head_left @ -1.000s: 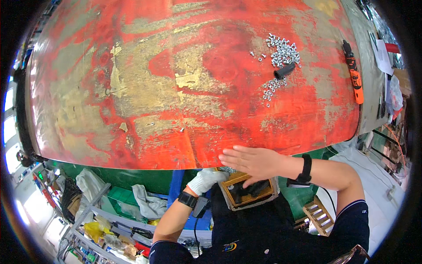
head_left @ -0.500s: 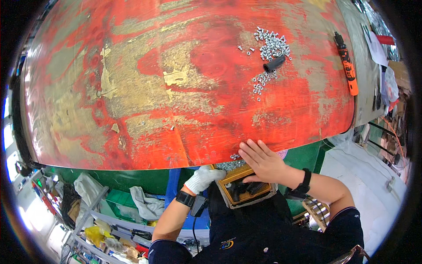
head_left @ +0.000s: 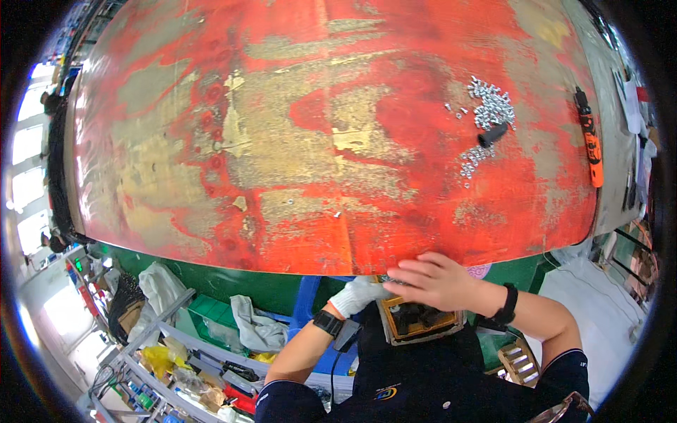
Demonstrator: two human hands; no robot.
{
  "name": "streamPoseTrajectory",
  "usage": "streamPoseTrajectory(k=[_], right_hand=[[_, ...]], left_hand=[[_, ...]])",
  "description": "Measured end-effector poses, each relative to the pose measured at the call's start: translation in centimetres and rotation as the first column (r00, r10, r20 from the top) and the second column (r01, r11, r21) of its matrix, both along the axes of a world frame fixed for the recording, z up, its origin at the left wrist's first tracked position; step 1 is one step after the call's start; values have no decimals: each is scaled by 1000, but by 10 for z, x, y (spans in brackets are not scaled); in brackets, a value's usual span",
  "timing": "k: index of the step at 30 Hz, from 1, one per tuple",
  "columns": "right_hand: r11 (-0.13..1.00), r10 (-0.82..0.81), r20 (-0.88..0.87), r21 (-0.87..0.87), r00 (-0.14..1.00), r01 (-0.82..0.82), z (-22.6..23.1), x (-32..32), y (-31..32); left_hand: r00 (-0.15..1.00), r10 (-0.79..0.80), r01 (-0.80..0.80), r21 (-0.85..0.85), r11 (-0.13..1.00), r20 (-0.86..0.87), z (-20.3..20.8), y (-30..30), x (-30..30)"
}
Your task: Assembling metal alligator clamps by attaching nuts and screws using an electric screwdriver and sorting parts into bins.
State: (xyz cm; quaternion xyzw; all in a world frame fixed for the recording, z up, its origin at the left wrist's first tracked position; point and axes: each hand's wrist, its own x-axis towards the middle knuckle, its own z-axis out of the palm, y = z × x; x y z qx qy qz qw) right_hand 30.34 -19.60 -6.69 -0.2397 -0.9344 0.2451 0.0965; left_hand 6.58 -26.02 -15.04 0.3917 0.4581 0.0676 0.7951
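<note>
Box: long side roughly along table edge.

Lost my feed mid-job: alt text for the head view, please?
The gloved left hand is at the left side of an open box, the bare right hand over it, beside a worn red tabletop. Metal screws and nuts lie on its right.

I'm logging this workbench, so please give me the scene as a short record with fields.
Surface: worn red-and-tan worktop
Left grip: white-gloved hand at the left corner of a box; hold unclear
Right grip: bare hand over the box, fingers pointing left
Box contents: dark items, partly hidden
Hardware: piled screws, scattered nuts
Between these: black tube
Right edge: orange-and-black tool
</note>
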Motion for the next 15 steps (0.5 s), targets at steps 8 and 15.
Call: streamPoseTrajectory(k=[8,15], right_hand=[[908,-269,-14,-337,963,248,-4,-121,110],[925,-189,-168,-362,968,118,-13,-122,122]], left_hand=[[998,-69,69,33,997,4,-46,-32,-13],[988,148,-151,67,986,38,-29,-25,-16]])
